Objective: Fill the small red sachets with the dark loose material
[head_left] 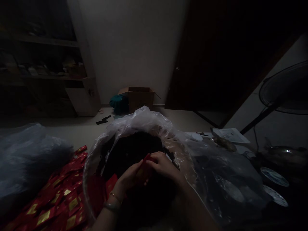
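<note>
Hands together, both gripping one red packet: left hand (128,177) around its lower side, right hand (161,164) at its upper edge. Red packet (144,169) between them, tilted. Step seems to be working packet's edge; next move likely calls for firm left hold, fine right fingers. Beneath hands, dark contents (134,150), too dim to identify, inside clear plastic liner (144,115). Left of hands, heaped red packets (57,195). Well beyond, cardboard box (141,98).
</note>
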`<state>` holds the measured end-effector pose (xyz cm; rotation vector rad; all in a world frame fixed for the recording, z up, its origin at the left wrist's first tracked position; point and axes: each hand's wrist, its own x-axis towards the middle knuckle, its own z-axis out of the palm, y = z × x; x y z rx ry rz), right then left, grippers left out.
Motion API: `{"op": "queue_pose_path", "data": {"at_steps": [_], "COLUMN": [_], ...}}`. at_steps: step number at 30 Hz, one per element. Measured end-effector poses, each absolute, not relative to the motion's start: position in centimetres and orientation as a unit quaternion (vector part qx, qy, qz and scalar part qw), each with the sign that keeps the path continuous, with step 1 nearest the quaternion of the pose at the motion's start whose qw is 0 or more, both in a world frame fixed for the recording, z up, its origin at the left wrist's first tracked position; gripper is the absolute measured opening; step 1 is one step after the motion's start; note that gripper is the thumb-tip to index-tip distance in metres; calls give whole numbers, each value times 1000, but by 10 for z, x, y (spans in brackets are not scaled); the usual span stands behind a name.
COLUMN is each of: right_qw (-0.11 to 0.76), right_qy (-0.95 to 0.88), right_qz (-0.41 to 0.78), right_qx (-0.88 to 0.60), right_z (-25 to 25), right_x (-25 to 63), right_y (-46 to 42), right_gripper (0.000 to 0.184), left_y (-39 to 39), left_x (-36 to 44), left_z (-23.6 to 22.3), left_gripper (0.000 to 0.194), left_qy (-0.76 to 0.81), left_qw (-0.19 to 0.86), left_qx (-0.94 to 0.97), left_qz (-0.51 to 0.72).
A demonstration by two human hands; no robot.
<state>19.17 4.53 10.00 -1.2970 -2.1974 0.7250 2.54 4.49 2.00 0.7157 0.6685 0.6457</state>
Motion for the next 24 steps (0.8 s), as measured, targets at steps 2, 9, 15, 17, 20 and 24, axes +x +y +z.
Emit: {"op": "queue_pose_path", "data": {"at_steps": [2, 9, 15, 17, 20, 24], "right_qw": [251, 321, 290, 316, 403, 506], "right_qy": [-810, -762, -729, -717, -686, -632], "right_qz": [268, 194, 339, 330, 266, 212], "right_qx": [-458, -528, -519, -526, -544, -547], "right_z": [99, 91, 81, 77, 71, 59], "right_x": [192, 188, 188, 188, 185, 180], "right_y": [46, 49, 52, 53, 54, 55], "right_gripper": [27, 8, 16, 13, 11, 37], "left_y": [44, 44, 41, 41, 42, 42], "left_x": [27, 28, 30, 31, 32, 32], "left_z": [23, 29, 28, 27, 28, 27], "left_gripper": [54, 55, 61, 68, 72, 65], "left_qy": [318, 329, 367, 357, 342, 335], "left_qw": [838, 832, 803, 808, 805, 793], "left_qx": [327, 323, 361, 362, 368, 395], "left_qz": [299, 307, 301, 298, 315, 321]}}
